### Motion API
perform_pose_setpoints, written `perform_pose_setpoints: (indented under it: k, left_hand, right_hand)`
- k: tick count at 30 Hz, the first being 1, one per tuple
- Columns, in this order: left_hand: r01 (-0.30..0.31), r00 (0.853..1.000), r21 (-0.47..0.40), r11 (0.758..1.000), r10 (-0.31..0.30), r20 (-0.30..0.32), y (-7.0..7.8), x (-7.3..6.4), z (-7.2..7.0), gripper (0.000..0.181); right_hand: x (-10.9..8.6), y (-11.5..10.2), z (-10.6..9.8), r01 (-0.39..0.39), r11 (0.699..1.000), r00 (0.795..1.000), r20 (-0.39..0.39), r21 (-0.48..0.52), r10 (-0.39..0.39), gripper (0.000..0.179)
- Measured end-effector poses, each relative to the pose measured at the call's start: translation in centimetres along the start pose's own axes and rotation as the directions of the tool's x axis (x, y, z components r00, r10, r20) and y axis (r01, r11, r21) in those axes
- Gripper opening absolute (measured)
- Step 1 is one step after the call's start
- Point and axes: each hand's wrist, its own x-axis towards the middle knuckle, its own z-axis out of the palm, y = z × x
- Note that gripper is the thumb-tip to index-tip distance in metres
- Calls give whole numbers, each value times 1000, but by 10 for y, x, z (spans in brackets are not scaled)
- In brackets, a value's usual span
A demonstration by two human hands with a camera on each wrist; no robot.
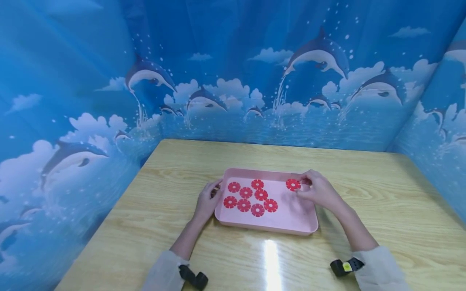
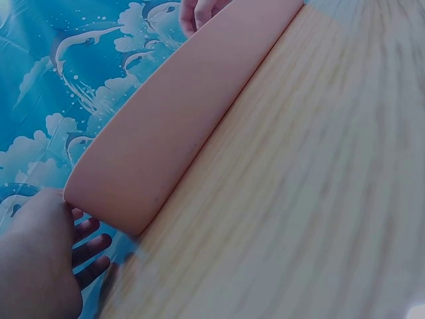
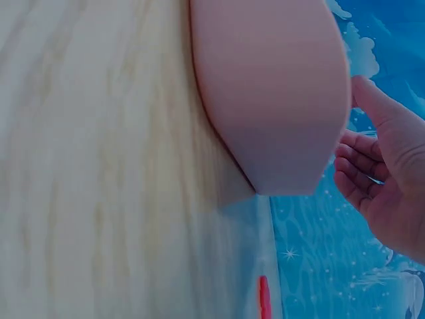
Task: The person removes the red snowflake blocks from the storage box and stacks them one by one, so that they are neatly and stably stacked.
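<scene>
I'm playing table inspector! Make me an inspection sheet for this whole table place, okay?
Surface: pale wood-grain table, with a bright streak of glare on the near side.
Job's things: shallow pink rectangular tray; inside, eight red notched round discs grouped toward the left, and a ninth red disc apart at the right.
Clutter: thin red strip, too little showing to tell what it is.
Hands: left hand touches the tray's left side; right hand has fingertips at the ninth disc, pinching or not unclear.
Cables: nothing seen.
Surroundings: blue dolphin-printed sheet behind and at both sides.
</scene>
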Motion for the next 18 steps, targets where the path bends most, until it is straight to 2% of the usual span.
perform_pose_setpoints:
  k: [18]
  left_hand:
    - [-10, 1000, 7, 1000, 10, -7, -4, 1, 1, 33]
  right_hand:
    - [-30, 17, -37, -62, 997, 996, -64, -42, 59, 37]
